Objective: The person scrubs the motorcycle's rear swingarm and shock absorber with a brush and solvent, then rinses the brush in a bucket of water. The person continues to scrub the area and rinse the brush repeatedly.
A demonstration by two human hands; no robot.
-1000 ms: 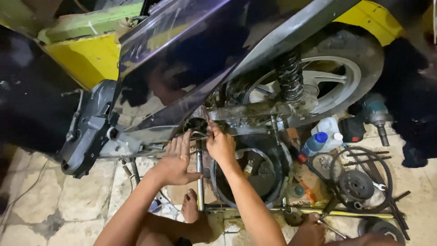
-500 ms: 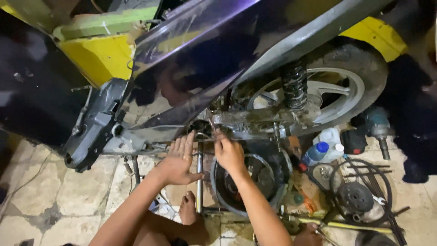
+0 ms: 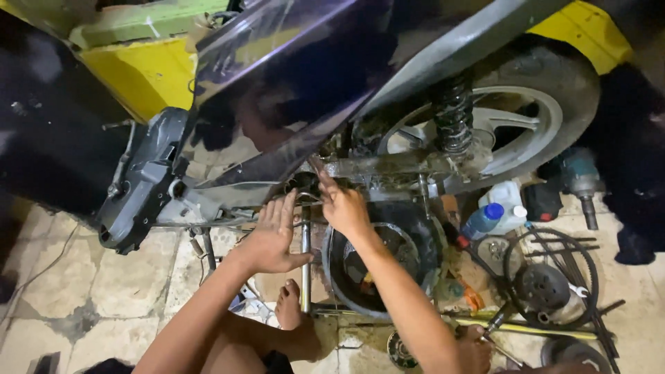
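While left hand [image 3: 271, 237] stays put, right hand [image 3: 341, 202] reaches higher into engine [image 3: 377, 172]

Dim, warm light from above; soft glare on the dark scooter panel [image 3: 291, 76]; corners are dark and slightly blurred.

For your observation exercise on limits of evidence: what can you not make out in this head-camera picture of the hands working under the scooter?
- What the right hand fingertips touch: hidden by the fingers and dark engine recess.
- Whether the left hand holds anything: only its back shows.
- The scooter body: cut off by the top edge.
- Contents of the black basin: covered by the right forearm.
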